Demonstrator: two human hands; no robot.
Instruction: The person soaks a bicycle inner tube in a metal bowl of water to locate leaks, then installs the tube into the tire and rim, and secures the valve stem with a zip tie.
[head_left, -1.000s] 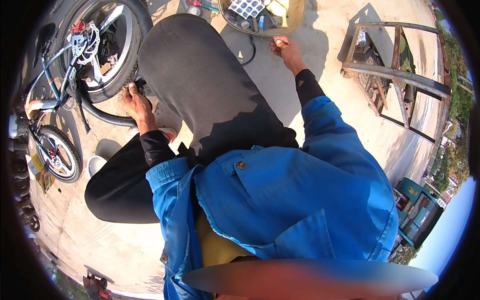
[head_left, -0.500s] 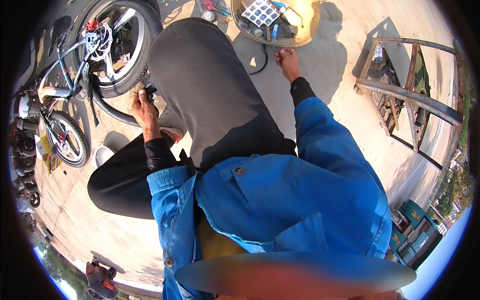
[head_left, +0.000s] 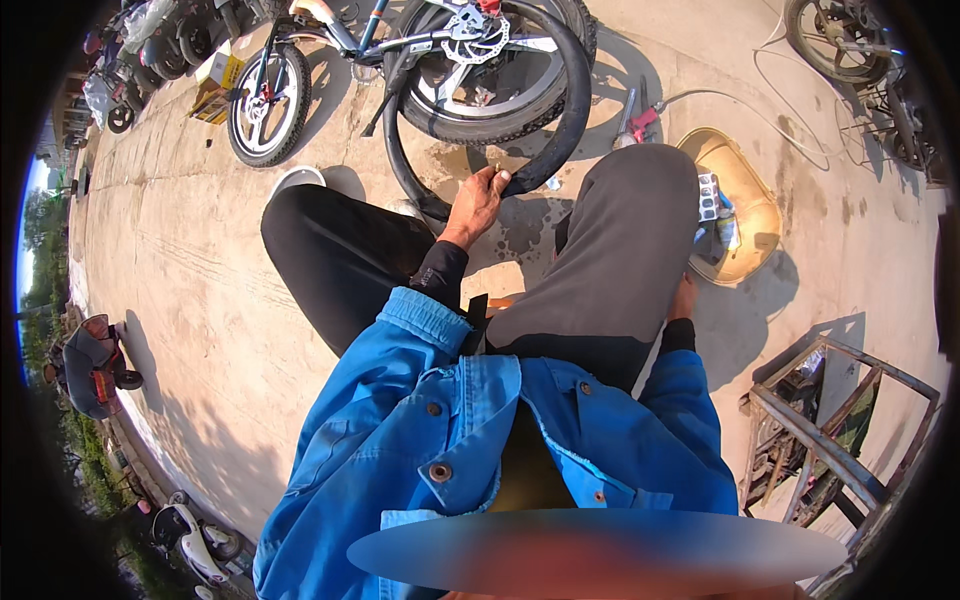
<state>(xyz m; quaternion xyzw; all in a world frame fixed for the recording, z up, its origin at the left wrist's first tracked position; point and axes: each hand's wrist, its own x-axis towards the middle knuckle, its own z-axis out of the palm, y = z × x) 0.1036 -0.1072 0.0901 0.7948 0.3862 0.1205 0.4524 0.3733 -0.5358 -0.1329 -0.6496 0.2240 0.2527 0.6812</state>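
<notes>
Inspecting both hands, with clock directions taken from the middle of the view, finds the left hand (head_left: 478, 205) at 12 o'clock, thumb and finger drawn narrow and apparently pinching the black inner tube (head_left: 557, 150) on its near stretch. A small item seems to show at the fingertips; it is too small to identify. The tube's loop lies at 12 o'clock, overlapping the white-spoked bicycle wheel (head_left: 455, 85); whether it passes around the axle cannot be told.

The right hand (head_left: 685, 297) is at 3 o'clock, largely hidden by the right thigh (head_left: 640, 220) and near the yellow basin (head_left: 755, 250). Whether it holds anything cannot be told.

Recommended practice, in this observer's judgement: support the tube close to the pinched spot, leave the remainder slack, and let no twist build up where the rubber meets the hand. A light, even pinch should suffice; hard squeezing could crease the wall. The pinched spot is best kept clear of the wet patch (head_left: 518, 228) on the ground just below, since damp and grit would likely spoil the surface.

Also noted: the card of round spots (head_left: 708, 197) sits in the basin at 2 o'clock, within likely reach of the right hand; the red-handled tool (head_left: 645, 122) lies between 1 and 2 o'clock.
</notes>
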